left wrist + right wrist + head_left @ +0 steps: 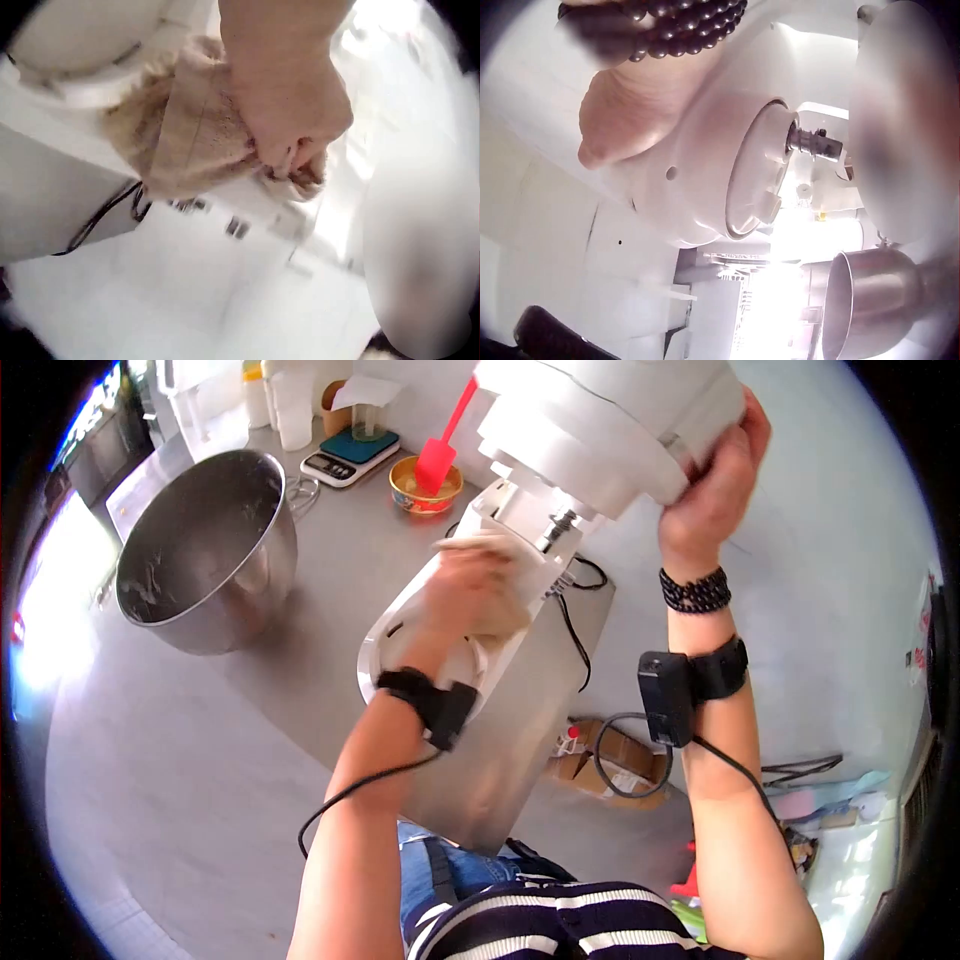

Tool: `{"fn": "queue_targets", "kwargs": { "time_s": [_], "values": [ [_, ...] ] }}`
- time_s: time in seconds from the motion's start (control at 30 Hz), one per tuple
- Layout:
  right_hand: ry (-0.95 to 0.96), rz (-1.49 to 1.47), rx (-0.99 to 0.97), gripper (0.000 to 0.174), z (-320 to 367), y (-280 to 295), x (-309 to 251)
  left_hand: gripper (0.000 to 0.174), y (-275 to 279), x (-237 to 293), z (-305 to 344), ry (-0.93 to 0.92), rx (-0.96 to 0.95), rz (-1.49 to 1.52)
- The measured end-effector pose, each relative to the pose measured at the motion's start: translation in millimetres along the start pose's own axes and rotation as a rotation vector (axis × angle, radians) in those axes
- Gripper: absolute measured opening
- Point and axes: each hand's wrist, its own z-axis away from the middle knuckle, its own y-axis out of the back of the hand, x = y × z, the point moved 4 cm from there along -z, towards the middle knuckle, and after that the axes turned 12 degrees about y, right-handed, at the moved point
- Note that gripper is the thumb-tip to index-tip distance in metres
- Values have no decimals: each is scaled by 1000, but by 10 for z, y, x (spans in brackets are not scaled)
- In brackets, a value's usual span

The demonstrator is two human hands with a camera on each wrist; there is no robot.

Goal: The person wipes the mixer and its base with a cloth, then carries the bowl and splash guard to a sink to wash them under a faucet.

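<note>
A white stand mixer [590, 430] stands on the metal table with its head tilted up and its metal attachment shaft [817, 144] bare. My right hand [715, 495] holds the head at its raised end, palm against the white casing and fingers round its edge. Blurred in the head view, my left hand [465, 595] grips a beige cloth [191, 127] bunched under its fingers. The cloth lies over the mixer's neck and base, close below the raised head. Part of the round bowl seat [375, 650] shows beside my left wrist.
A large steel mixing bowl [215, 560] stands at the left. Behind are a kitchen scale [345, 460] with a glass beaker [369, 426], and a small bowl [425, 500] holding a red spatula [436, 460]. A black cord [572, 635] hangs beside the mixer; a cardboard box [615, 760] lies below.
</note>
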Motion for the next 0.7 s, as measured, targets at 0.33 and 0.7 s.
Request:
{"fn": "queue_targets", "kwargs": {
  "time_s": [0.33, 0.7],
  "values": [
    [-1041, -940, -74, 40, 1882, 284, -728, 31, 504, 376, 411, 717, -270, -49],
    [-1462, -756, 218, 21, 1948, -18, -254, 50, 778, 1200, 861, 530, -566, 76]
  ]
}}
